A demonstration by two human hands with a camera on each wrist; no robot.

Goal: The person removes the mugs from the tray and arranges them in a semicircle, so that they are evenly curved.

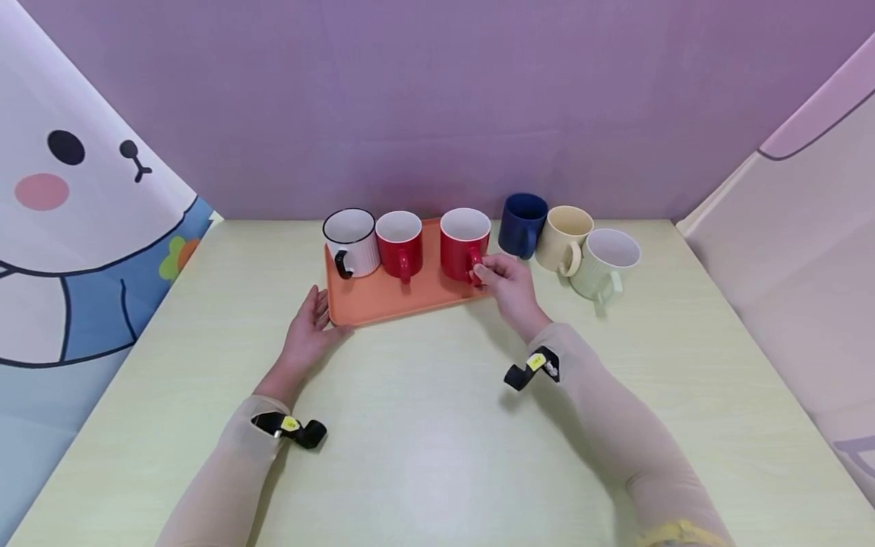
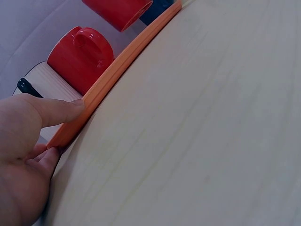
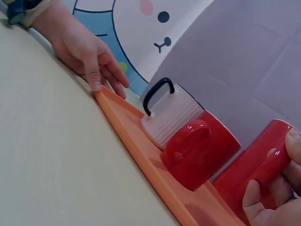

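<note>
My right hand grips the handle of a red mug, white inside. In the left wrist view this mug's base shows above the rim of the orange tray, with a gap under it. My left hand holds the tray's near left corner, thumb against the front rim and fingers around the side. Standing on the tray's left part are a white ribbed mug with black rim and handle, and a second red mug beside it.
Right of the tray, a navy mug, a cream mug and a pale green mug stand close together on the light wooden table. A purple cloth backdrop rises behind the table.
</note>
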